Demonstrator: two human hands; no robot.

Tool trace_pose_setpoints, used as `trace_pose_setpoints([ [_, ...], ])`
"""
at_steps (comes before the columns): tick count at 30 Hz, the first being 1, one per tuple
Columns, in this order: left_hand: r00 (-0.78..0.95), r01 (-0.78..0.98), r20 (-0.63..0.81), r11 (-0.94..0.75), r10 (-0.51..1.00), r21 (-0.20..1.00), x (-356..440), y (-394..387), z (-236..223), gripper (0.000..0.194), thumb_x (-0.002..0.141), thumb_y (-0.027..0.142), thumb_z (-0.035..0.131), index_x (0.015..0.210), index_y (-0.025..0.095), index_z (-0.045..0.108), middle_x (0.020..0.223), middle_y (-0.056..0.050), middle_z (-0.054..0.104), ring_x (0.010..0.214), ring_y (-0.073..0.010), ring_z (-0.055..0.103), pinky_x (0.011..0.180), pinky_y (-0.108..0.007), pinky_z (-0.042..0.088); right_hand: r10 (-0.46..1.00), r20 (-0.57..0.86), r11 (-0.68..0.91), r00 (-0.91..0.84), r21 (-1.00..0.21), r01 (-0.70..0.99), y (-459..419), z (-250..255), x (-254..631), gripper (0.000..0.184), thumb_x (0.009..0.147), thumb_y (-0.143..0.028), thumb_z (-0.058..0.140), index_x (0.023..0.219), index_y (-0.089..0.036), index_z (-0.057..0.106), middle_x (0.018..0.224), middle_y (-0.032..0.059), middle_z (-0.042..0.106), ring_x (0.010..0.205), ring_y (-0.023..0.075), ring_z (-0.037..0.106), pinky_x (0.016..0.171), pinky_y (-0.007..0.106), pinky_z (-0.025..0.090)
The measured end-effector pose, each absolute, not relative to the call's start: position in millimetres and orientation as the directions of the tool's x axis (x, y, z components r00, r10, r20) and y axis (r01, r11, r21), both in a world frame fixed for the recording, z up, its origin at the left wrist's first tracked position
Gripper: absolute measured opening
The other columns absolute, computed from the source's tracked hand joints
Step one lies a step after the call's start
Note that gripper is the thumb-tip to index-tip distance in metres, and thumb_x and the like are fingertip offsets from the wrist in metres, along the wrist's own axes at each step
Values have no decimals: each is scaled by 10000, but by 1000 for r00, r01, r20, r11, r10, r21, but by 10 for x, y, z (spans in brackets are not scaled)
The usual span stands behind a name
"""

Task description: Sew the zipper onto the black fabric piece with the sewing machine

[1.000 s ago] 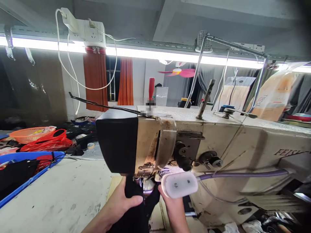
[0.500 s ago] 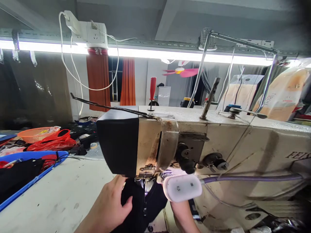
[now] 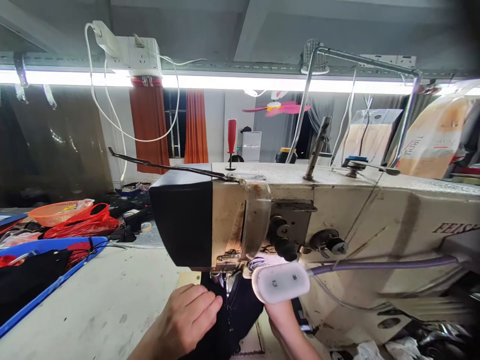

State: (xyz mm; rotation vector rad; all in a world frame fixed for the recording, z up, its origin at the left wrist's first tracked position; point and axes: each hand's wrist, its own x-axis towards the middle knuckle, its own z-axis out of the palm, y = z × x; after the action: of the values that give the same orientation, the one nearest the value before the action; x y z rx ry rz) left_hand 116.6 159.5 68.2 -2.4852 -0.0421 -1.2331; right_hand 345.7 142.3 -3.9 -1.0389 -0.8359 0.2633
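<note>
Black fabric (image 3: 245, 305) lies under the needle and presser foot (image 3: 225, 282) of a sewing machine (image 3: 292, 220). My left hand (image 3: 195, 312) rests at the left edge of that fabric, its fingers curled and closed on it, close to the presser foot. On the far side, my right hand (image 3: 279, 312) reaches in behind a white clip-on lamp (image 3: 283, 283). Only the wrist and the base of this hand show at the fabric's right edge. Its fingers are hidden by the lamp and the machine.
A blue tray (image 3: 56, 284) with dark cloth stands at the left of the white table (image 3: 101, 300). Beyond it are an orange basket (image 3: 56, 215) and a red plastic bag (image 3: 86, 224). A red-handled screwdriver (image 3: 232, 137) stands on the machine, behind a dark metal strip (image 3: 168, 166).
My left hand has moved right and toward me from beside the machine head, and its fingers have curled in over the fabric. The view has shifted slightly. My right hand stays behind the lamp.
</note>
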Motion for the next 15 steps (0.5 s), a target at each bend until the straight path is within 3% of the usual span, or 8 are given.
trace_pose_setpoints([
  [8,663,181,743,-942,-94,-281,1191,1574,766,184,902,74,505,1013,111,647,765,-68,689,680,-171,624,588,-280,512,543,532,497,650,-827,262,1325,-93,3568,238,939,-370,572,1069,-177,625,1016,45,663,803,151,646,700,324,564],
  [15,635,209,771,-948,-55,-240,1168,1614,754,205,916,78,492,1026,144,652,864,-64,718,774,-171,662,692,-281,544,482,626,494,613,-772,400,1369,-132,3813,221,950,-353,555,1129,-237,615,1158,65,634,920,173,639,767,341,567],
])
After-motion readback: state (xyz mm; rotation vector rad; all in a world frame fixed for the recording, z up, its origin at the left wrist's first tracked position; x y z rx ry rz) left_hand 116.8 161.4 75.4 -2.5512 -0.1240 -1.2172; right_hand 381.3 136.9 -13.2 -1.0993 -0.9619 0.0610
